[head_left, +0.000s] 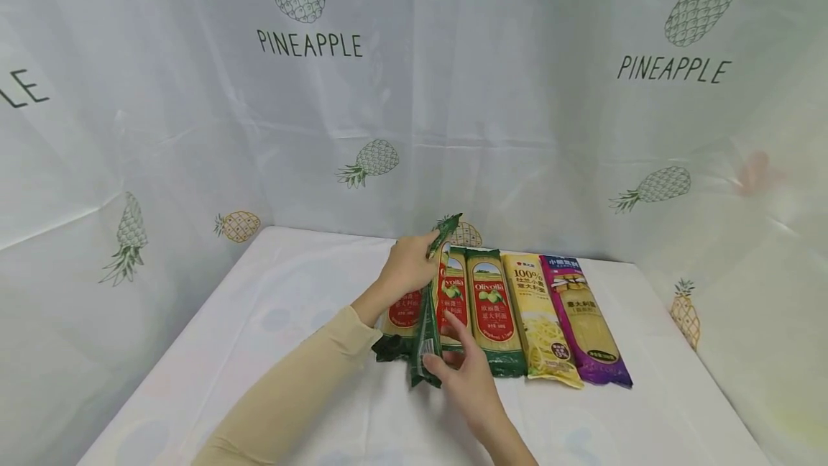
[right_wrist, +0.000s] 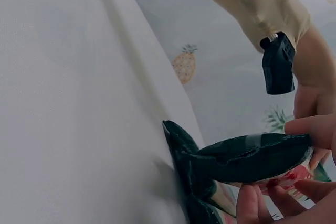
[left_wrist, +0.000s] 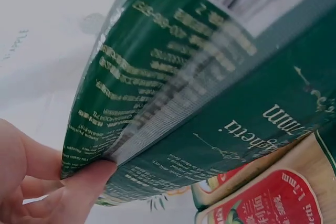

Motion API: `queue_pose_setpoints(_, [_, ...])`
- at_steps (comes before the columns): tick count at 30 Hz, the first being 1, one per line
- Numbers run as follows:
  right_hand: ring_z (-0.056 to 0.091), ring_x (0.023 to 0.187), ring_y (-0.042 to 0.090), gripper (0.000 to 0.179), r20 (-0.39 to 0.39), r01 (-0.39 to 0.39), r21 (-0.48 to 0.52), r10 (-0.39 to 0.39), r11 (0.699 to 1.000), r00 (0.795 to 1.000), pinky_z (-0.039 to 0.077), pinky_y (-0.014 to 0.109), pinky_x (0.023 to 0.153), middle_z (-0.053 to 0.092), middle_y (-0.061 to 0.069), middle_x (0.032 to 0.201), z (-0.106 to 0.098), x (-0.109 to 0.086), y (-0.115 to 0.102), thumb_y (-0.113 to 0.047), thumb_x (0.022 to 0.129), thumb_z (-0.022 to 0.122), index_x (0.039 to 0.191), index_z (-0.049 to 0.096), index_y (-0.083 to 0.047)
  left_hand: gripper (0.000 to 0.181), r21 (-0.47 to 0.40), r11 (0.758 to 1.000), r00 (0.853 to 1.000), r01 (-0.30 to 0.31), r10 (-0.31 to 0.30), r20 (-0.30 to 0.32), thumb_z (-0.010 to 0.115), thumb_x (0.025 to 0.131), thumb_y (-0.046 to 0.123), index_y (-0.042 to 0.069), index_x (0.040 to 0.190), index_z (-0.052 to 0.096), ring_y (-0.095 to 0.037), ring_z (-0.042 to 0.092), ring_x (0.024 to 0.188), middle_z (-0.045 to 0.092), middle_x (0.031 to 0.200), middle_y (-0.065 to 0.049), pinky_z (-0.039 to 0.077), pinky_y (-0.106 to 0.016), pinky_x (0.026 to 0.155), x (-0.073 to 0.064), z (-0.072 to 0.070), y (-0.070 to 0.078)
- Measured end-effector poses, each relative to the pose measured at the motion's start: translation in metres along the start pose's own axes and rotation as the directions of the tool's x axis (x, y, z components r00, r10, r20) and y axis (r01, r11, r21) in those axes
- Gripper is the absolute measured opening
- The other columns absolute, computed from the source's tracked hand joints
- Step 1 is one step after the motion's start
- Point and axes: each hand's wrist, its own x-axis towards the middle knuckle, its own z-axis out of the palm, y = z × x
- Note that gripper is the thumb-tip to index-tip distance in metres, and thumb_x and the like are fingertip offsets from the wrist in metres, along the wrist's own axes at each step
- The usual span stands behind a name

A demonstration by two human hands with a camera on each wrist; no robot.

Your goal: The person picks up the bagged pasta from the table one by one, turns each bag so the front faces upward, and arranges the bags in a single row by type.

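A green spaghetti pack [head_left: 427,336] stands tilted on its edge among the other packs, its back print and clear strip filling the left wrist view. My left hand [head_left: 407,263] pinches its far top end between thumb and fingers. At the near end, my right hand [head_left: 471,383] holds the same pack, thumb on one side and fingers on the other, as the right wrist view shows round the dark green pack end [right_wrist: 252,156]. Partly behind it lie a red-labelled spaghetti pack [head_left: 404,316] to the left and another such pack [head_left: 455,286] to the right.
Further right, a third red-labelled spaghetti pack [head_left: 494,304], a yellow pasta pack [head_left: 540,322] and a purple pasta pack [head_left: 587,318] lie side by side. They rest on a white-covered table [head_left: 259,308]. A pineapple-print curtain [head_left: 479,92] hangs behind the table and along its sides.
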Motion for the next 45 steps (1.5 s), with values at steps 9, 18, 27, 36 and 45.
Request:
queue_pose_setpoints(9, [0.034, 0.151, 0.046, 0.085, 0.186, -0.152, 0.268, 0.103, 0.952, 0.977, 0.031, 0.065, 0.122, 0.027, 0.022, 0.168, -0.011, 0.008, 0.007, -0.04, 0.105, 0.065, 0.172, 0.017, -0.021, 0.061, -0.057, 0.998, 0.997, -0.024, 0.019, -0.077, 0.068, 0.101, 0.005, 0.017, 0.159, 0.053, -0.008, 0.033, 0.048, 0.06, 0.086, -0.002, 0.032, -0.023, 0.046, 0.0, -0.008, 0.006])
queue_pose_setpoints(18, [0.066, 0.122, 0.021, 0.082, 0.355, -0.288, 0.56, 0.089, 0.777, 0.931, 0.055, 0.041, 0.101, 0.025, 0.024, 0.169, -0.017, 0.01, 0.022, -0.025, 0.11, 0.058, 0.172, 0.004, -0.015, 0.061, -0.159, 0.987, 0.999, 0.006, -0.013, -0.045, 0.068, 0.102, 0.007, 0.015, 0.16, 0.05, -0.009, 0.039, 0.053, 0.061, 0.102, -0.006, 0.038, -0.025, 0.051, 0.002, -0.011, 0.001])
queue_pose_setpoints(27, [0.05, 0.107, 0.013, 0.072, 0.255, -0.216, 0.5, 0.096, 0.839, 0.962, 0.048, 0.038, 0.085, 0.042, 0.002, 0.117, -0.012, 0.01, 0.02, -0.018, 0.106, 0.065, 0.163, 0.021, -0.016, 0.063, -0.175, 0.984, 0.999, 0.033, -0.038, -0.027, 0.066, 0.103, 0.005, 0.013, 0.162, 0.046, -0.009, 0.045, 0.052, 0.063, 0.103, -0.007, 0.043, -0.024, 0.049, 0.004, -0.008, -0.006])
queue_pose_setpoints(36, [0.058, 0.097, 0.015, 0.077, 0.057, -0.11, 0.358, 0.096, 0.927, 0.994, 0.051, 0.032, 0.075, 0.044, 0.007, 0.122, -0.003, 0.007, 0.016, -0.017, 0.102, 0.073, 0.163, 0.026, -0.012, 0.066, -0.063, 0.998, 0.998, -0.026, 0.022, -0.062, 0.07, 0.103, 0.02, 0.011, 0.163, 0.043, -0.021, 0.064, 0.066, 0.073, 0.111, -0.017, 0.054, -0.036, 0.059, 0.002, -0.001, -0.004])
queue_pose_setpoints(45, [0.047, 0.1, 0.023, 0.076, -0.115, 0.016, 0.084, -0.006, 0.996, 0.993, 0.049, 0.028, 0.074, 0.048, 0.015, 0.135, 0.0, 0.004, 0.012, -0.016, 0.099, 0.078, 0.162, 0.036, -0.009, 0.091, -0.119, 0.991, 0.996, 0.055, -0.062, -0.057, 0.079, 0.098, 0.035, 0.014, 0.169, 0.026, -0.046, 0.06, 0.132, 0.056, 0.153, -0.023, 0.055, -0.061, 0.099, 0.001, 0.006, -0.007])
